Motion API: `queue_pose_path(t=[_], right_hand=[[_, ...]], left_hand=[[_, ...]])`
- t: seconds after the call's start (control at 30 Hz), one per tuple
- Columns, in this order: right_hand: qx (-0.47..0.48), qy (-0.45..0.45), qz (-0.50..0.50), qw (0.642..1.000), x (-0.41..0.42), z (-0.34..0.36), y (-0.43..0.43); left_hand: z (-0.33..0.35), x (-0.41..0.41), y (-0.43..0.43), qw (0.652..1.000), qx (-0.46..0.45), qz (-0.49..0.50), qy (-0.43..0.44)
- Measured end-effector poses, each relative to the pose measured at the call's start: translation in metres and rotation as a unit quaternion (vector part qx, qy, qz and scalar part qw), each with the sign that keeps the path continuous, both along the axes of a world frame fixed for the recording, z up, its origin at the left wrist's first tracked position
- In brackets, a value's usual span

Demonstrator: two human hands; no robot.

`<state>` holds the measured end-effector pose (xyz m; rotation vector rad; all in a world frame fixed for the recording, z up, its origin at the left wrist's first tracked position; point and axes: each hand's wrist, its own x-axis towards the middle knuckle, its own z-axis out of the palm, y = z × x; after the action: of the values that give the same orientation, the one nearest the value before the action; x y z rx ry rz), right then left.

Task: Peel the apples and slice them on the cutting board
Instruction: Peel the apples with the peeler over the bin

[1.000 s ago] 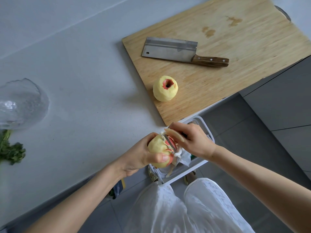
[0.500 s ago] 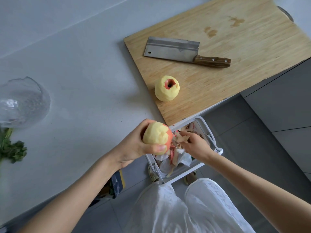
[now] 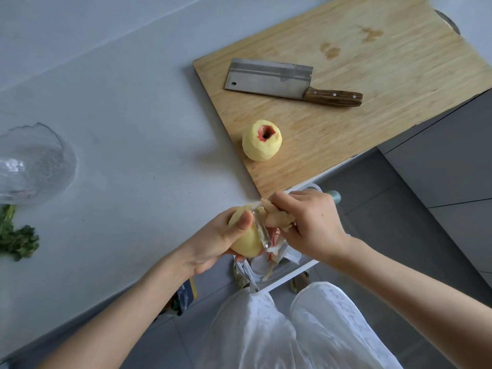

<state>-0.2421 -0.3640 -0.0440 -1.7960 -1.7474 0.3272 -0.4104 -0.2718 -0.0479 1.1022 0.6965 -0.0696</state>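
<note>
My left hand [image 3: 215, 243] grips a mostly peeled yellow apple [image 3: 247, 239] just off the counter's front edge, over a white bin. My right hand [image 3: 311, 225] holds a peeler [image 3: 262, 230] whose blade lies against the apple's right side, with loose peel [image 3: 278, 217] bunched under the fingers. A second peeled apple [image 3: 261, 140], red skin left around its stem pit, sits on the near left part of the wooden cutting board [image 3: 372, 62]. A cleaver [image 3: 287, 81] with a wooden handle lies flat on the board behind it.
A clear glass bowl [image 3: 32, 166] stands at the counter's left, with green herbs [image 3: 16, 238] in front of it. The white bin [image 3: 282, 280] holding peelings sits on the floor below my hands. Grey cabinet fronts [image 3: 452, 155] lie to the right.
My right hand came back up from the bin, where it dropped peel, and set the peeler against the apple again. My left hand turned the apple and lowered it slightly.
</note>
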Motion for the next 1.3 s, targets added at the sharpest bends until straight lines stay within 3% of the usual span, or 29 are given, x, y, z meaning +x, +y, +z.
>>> queue_pose_path(t=[0.23, 0.4, 0.53, 0.73, 0.87, 0.97, 1.07, 1.13, 1.2, 1.27, 1.3], right_hand=[[-0.006, 0.083, -0.024, 0.996, 0.003, -0.016, -0.007], [-0.103, 0.046, -0.077, 0.991, 0.006, -0.058, -0.022], [-0.305, -0.063, -0.112, 0.944, -0.002, -0.077, -0.021], [-0.349, -0.336, -0.058, 0.873, -0.007, -0.084, -0.025], [-0.337, -0.388, -0.048, 0.857, -0.01, -0.084, -0.024], [-0.329, -0.289, -0.056, 0.897, -0.006, -0.082, -0.022], [-0.344, -0.043, -0.137, 0.928, 0.003, -0.073, -0.018], [-0.325, 0.21, -0.178, 0.905, 0.008, -0.063, -0.022], [-0.248, 0.373, -0.162, 0.879, 0.012, -0.047, -0.024], [-0.2, 0.375, -0.105, 0.899, 0.012, -0.028, -0.023], [-0.172, 0.313, -0.074, 0.931, 0.01, -0.02, -0.021]], left_hand=[[0.0, -0.003, -0.005, 0.997, -0.074, 0.015, -0.01], [0.01, -0.003, 0.006, 0.991, -0.118, 0.056, -0.038], [0.011, 0.0, 0.014, 0.991, -0.088, 0.098, -0.006], [0.002, -0.003, 0.012, 0.99, -0.056, 0.116, 0.052], [-0.002, -0.002, 0.009, 0.991, -0.012, 0.112, 0.079], [-0.005, -0.003, 0.008, 0.992, 0.002, 0.098, 0.082], [-0.008, -0.006, 0.007, 0.992, -0.018, 0.104, 0.074], [-0.009, -0.008, 0.008, 0.991, -0.043, 0.107, 0.065], [-0.01, -0.009, 0.009, 0.991, -0.069, 0.104, 0.056], [-0.011, -0.01, 0.01, 0.989, -0.1, 0.096, 0.043], [-0.01, -0.01, 0.011, 0.989, -0.111, 0.088, 0.033]])
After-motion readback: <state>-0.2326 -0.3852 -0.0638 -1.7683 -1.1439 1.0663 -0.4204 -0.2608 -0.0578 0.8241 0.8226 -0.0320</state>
